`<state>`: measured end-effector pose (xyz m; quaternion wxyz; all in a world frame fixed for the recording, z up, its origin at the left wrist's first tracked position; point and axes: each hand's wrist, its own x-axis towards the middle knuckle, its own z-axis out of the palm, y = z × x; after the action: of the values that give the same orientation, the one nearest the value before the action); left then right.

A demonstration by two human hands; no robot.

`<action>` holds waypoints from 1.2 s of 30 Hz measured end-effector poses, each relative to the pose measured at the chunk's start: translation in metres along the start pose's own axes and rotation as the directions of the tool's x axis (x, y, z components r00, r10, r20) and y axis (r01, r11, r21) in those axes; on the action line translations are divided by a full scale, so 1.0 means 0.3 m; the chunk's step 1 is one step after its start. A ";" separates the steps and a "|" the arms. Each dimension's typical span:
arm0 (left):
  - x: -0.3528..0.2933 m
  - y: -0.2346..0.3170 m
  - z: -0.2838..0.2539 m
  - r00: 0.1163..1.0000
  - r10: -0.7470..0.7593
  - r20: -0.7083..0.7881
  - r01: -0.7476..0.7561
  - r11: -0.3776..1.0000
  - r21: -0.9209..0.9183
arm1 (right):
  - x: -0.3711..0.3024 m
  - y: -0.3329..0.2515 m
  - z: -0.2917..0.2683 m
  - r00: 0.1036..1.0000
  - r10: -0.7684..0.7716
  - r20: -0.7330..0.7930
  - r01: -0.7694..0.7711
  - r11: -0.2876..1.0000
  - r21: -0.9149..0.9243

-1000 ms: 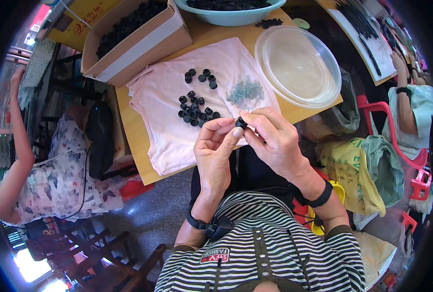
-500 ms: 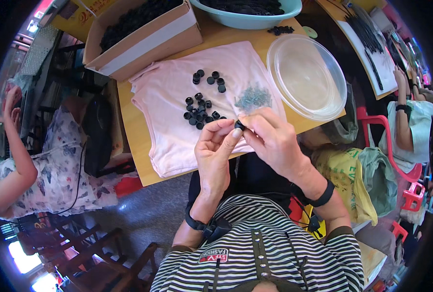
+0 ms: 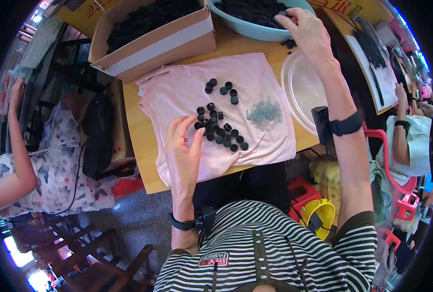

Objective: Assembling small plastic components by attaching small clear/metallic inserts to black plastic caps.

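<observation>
On the pink cloth [image 3: 255, 68] lies a loose group of small round black caps [image 3: 220, 139], with several more just beyond it. My left hand [image 3: 181, 153] is at the near left of this group, thumb and forefinger apart, their tips beside the caps. At the far right, my right hand [image 3: 309, 36] reaches over the rim of a light blue basin [image 3: 255, 30]. Its thumb and fingers are slightly apart at the small black pieces [image 3: 250, 10] heaped inside. Whether a fingertip touches a piece is too small to tell. A pile of small clear bits [image 3: 265, 112] rests on the cloth's right side.
An open cardboard box [image 3: 158, 41] full of black pieces stands at the far left of the wooden table [image 3: 137, 134]. A round clear plastic lid [image 3: 294, 82] lies right of the cloth, partly under my right arm. A red plastic stool [image 3: 301, 193] is below the table edge. Other people sit on both sides.
My hands have parted from a small black piece they held together above the cloth's near edge. The right went far right to the basin; the left moved left to the caps, its fingers opening.
</observation>
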<state>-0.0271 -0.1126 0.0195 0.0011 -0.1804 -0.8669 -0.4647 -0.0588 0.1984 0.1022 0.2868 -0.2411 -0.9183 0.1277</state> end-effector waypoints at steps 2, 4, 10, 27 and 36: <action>0.004 -0.016 0.005 1.000 0.017 -0.006 -0.017 1.000 0.011 | -0.023 0.005 0.046 0.971 -0.189 -0.148 0.165 0.974 -0.157; -0.004 -0.036 0.011 0.999 -0.040 0.036 0.043 0.995 -0.089 | -0.109 -0.113 0.054 0.938 -0.343 -0.059 0.347 0.917 0.197; 0.010 -0.025 0.049 0.998 0.019 0.060 -0.013 0.994 -0.104 | -0.311 -0.226 0.246 0.792 -0.536 0.294 0.434 0.832 0.346; -0.015 -0.033 0.037 0.998 0.069 -0.006 -0.069 0.990 -0.126 | -0.487 -0.131 0.009 0.841 -0.310 0.444 -0.043 0.779 0.625; -0.019 0.055 0.032 0.968 0.252 -0.018 -0.250 0.966 0.071 | -0.665 -0.028 -0.049 0.858 -0.354 0.372 0.200 0.898 0.392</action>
<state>-0.0149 -0.0984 0.0265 0.0779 -0.2824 -0.8523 -0.4333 0.0901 0.0897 0.0243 0.1279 -0.0165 -0.9479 0.2914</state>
